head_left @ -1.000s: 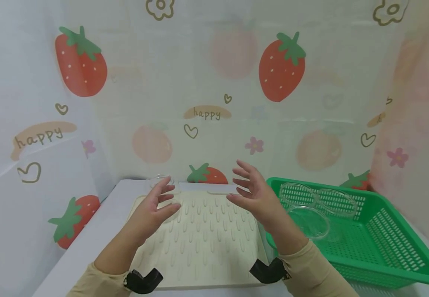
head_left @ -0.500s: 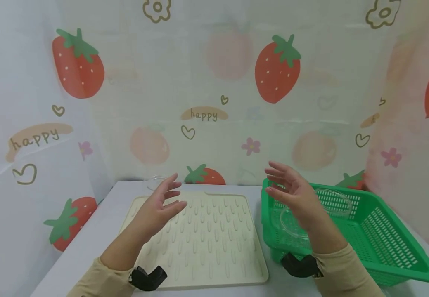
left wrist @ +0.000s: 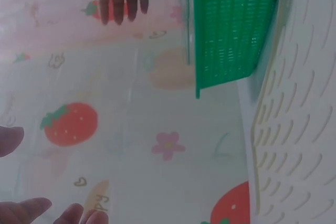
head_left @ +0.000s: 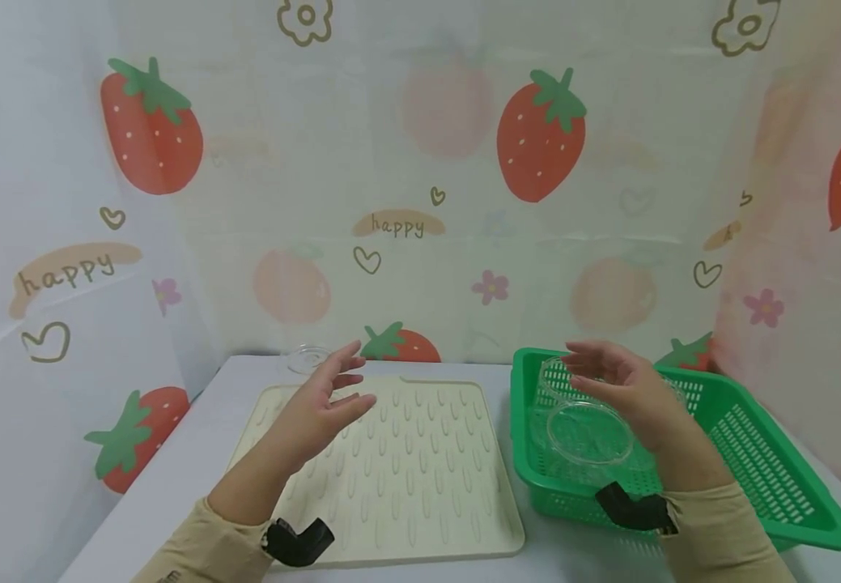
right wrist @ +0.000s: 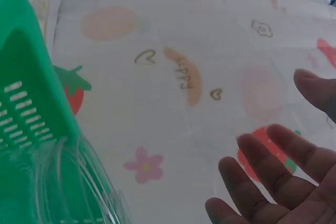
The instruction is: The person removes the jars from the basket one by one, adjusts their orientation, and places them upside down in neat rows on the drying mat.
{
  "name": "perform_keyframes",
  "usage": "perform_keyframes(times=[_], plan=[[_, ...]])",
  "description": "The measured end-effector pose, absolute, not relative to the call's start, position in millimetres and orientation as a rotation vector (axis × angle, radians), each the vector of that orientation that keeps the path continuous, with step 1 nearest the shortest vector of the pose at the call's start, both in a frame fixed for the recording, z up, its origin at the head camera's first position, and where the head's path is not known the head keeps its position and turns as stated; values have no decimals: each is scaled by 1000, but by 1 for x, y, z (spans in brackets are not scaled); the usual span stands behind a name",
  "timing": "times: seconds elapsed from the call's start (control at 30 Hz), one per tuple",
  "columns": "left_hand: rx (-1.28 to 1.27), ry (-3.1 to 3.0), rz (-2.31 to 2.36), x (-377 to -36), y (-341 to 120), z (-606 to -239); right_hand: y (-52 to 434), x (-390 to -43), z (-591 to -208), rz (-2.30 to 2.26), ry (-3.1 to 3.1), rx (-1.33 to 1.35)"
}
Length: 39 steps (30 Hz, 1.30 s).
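In the head view my left hand point(head_left: 318, 417) hovers above the cream ridged mat point(head_left: 420, 486), fingers loosely extended and holding nothing. My right hand point(head_left: 631, 397) is held over the green perforated basket point(head_left: 524, 457), its fingers relaxed and apart from everything. Inside that basket, several clear round-rimmed containers lean and overlap; the nearest clear container point(head_left: 589, 437) sits to the left of my right wrist, while others are partly hidden behind the hand. From the right wrist view, clear container walls point(right wrist: 68, 182) show at the basket's edge, away from my spread fingers point(right wrist: 239, 182).
Another clear round container point(head_left: 307, 358) stands on the white table behind the mat's far left corner, partly covered by my left hand. A strawberry-print curtain point(head_left: 405, 162) encloses the back and sides. The basket stands just right of the mat.
My right hand has moved right, from above the mat to above the basket. My left hand has shifted slightly right. The camera view has turned a little; no object was taken.
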<state>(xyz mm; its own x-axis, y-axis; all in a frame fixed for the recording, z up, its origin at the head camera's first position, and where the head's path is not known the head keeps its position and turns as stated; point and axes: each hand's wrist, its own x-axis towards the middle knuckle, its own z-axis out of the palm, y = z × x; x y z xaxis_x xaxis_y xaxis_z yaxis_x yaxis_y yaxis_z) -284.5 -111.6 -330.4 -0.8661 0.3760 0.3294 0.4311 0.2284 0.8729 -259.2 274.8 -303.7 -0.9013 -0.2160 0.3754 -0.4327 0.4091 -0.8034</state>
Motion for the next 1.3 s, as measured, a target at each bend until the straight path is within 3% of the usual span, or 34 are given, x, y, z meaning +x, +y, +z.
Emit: perform_keyframes(times=[0.97,1.3], plan=[[-781,-2454,-1758,-279,-106,-339,336,-280,-320,1397,-2838,516],[-796,-2452,-1785,-278,-106,-339,345,-279,-320,1382,-2900,676]])
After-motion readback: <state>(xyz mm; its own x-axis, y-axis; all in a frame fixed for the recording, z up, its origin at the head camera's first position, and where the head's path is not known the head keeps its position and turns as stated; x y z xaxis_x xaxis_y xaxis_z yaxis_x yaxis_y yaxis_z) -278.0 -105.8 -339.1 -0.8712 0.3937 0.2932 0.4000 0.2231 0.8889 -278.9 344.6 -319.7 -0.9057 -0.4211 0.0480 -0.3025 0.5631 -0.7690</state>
